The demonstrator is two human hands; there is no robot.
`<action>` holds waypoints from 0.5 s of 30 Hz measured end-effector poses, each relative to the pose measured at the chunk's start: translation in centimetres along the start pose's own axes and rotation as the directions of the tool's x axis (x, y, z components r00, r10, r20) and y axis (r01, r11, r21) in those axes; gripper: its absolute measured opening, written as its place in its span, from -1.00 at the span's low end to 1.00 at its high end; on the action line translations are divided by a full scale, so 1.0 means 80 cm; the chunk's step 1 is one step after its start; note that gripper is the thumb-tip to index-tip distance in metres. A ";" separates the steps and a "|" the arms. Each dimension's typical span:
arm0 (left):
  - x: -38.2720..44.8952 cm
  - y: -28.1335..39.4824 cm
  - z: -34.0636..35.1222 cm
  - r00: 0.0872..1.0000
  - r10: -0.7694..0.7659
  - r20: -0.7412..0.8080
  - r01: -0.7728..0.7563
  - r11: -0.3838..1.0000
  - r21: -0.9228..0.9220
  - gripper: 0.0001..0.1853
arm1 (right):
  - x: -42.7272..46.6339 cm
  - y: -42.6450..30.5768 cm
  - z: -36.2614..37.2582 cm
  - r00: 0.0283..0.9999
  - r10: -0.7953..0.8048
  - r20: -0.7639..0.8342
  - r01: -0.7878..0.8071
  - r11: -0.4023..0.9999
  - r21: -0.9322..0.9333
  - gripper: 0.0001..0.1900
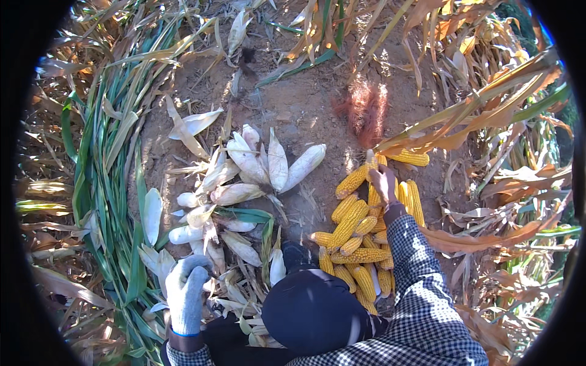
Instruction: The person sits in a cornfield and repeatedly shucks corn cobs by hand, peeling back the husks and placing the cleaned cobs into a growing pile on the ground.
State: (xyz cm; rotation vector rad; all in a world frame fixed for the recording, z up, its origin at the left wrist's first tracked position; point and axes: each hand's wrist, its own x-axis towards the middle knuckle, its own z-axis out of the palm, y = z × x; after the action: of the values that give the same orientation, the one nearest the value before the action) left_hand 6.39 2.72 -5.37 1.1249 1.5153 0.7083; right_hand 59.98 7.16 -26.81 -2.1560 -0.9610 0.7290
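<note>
My right hand (pixel 384 180), bare below a checkered sleeve, reaches over the far part of a pile of husked yellow corn cobs (pixel 350 224) and has its fingers on a corn cob (pixel 371 165) there. My left hand (pixel 187 279) wears a grey knit glove and is held with curled fingers at the lower left; whether anything is in it cannot be told. Beyond it lies a heap of corn ears in pale dry husks (pixel 238 194), some fanned out on the soil. My dark-clad knee (pixel 316 311) shows between the heap and the pile.
Long green and dry corn leaves (pixel 105 183) lie along the left. Dry corn stalks (pixel 494 110) lean in from the right, one leaf reaching over the cob pile. Reddish corn silk (pixel 366 110) lies on the bare soil (pixel 293 110) beyond the pile. A single husked-over ear (pixel 239 32) lies farther off.
</note>
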 end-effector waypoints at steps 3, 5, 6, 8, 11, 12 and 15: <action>-0.007 -0.001 -0.004 0.992 0.117 0.051 -0.123 0.985 0.124 -0.73 | -0.012 0.013 -0.077 0.937 -0.264 -0.230 0.149 0.895 -0.419 -0.54; -0.012 -0.001 -0.006 0.994 0.084 0.075 -0.085 0.996 0.010 -0.74 | -0.012 0.025 -0.102 0.934 -0.290 -0.207 0.173 0.877 -0.448 -0.56; -0.014 -0.001 -0.006 0.995 0.089 0.033 -0.090 0.995 0.030 -0.74 | -0.010 0.029 -0.099 0.887 -0.387 -0.251 0.240 0.852 -0.466 -0.60; -0.018 0.000 -0.007 0.985 0.172 0.007 -0.172 0.985 0.025 -0.73 | -0.012 0.030 -0.065 0.876 -0.444 -0.189 0.369 0.869 -0.330 -0.72; -0.024 0.004 -0.011 0.998 0.045 -0.042 -0.048 0.996 -0.070 -0.69 | -0.025 -0.006 0.025 0.953 -0.298 0.059 0.297 0.955 0.016 -0.77; -0.026 0.005 -0.013 0.993 0.083 -0.082 -0.089 0.994 -0.069 -0.68 | -0.033 -0.027 0.060 0.942 -0.294 0.163 0.290 0.956 0.043 -0.77; -0.028 0.010 -0.026 0.981 0.141 -0.133 -0.148 0.988 -0.043 -0.64 | -0.070 -0.098 0.173 0.780 -0.574 0.248 0.579 0.813 0.062 -0.76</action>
State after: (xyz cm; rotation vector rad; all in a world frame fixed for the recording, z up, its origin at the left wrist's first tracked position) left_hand 4.60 1.25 -3.28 1.1765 1.5249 0.9309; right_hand 43.73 11.41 -28.46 -1.6444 -1.6731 0.6898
